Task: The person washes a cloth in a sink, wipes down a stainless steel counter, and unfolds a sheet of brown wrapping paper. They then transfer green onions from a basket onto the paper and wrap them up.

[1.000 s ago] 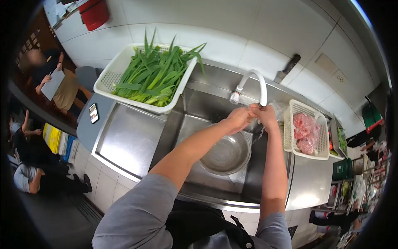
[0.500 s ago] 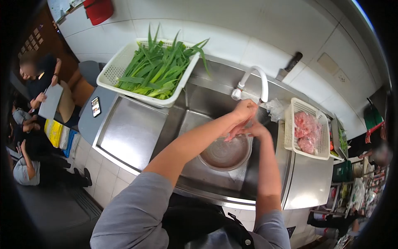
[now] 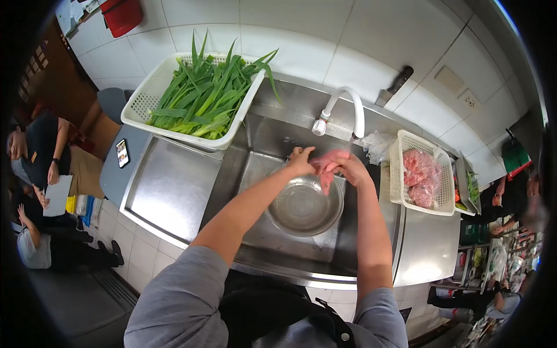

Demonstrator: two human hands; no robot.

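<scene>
Right hand [image 3: 351, 169] holding pink floppy thing [image 3: 329, 165], fingers bending shut on it. Left hand [image 3: 301, 162] keeping bent fingers partly open at other side of pink floppy thing; cannot tell if touching. Pink floppy thing hanging over far edge of round metal bowl [image 3: 306, 209], near white tap [image 3: 359, 122]. Bowl sitting in sink [image 3: 253, 174]. Long green leaves [image 3: 203, 101] filling big basket [image 3: 137, 110]. Small basket [image 3: 448, 188] holding bagged pink lumps [image 3: 422, 174].
</scene>
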